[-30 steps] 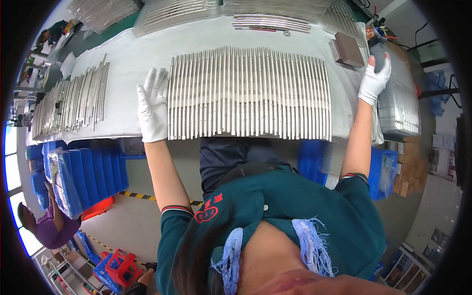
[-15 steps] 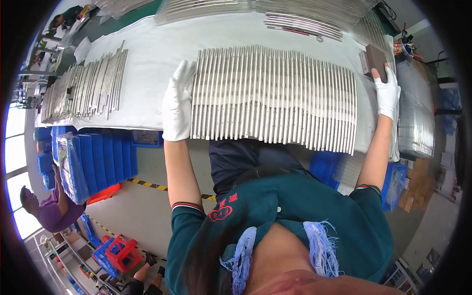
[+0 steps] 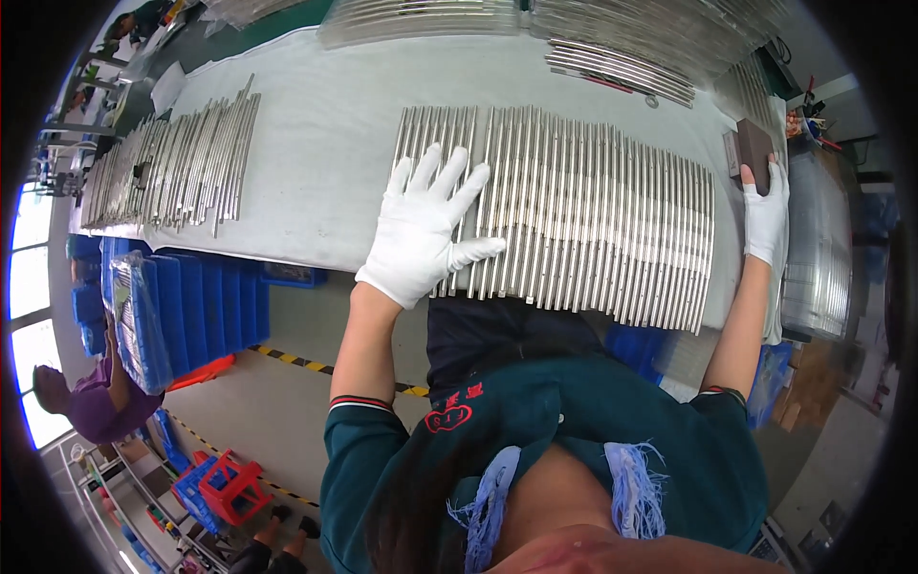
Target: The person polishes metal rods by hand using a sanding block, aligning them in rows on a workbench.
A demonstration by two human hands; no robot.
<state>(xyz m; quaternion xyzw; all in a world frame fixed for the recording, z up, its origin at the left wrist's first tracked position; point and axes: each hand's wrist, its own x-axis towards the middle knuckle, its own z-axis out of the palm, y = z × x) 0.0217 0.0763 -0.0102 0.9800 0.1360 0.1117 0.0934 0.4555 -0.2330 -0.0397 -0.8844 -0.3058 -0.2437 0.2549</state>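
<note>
A wide row of slim silver metal rods (image 3: 593,215) lies side by side in front of me on a white cloth. My left hand (image 3: 423,225), in a white glove, rests flat with its fingers spread over the rods at the row's left end. A narrow gap parts those rods from the others. At the right, my right hand (image 3: 765,210), gloved with some fingertips bare, is closed around the near end of a brown block (image 3: 754,148). A pale block (image 3: 732,153) stands against the brown one's left side.
Another uneven batch of rods (image 3: 182,167) lies at the table's left. Across the back are a few rods (image 3: 622,72), a small ring (image 3: 651,101) and plastic-wrapped bundles (image 3: 421,21). Blue bins (image 3: 206,297) stand below left, near a person in purple (image 3: 100,392).
My left hand has moved from the row's left edge onto the rods, its fingers spreading. A gap has opened between the leftmost rods and the others. The right hand stays at the brown block.
</note>
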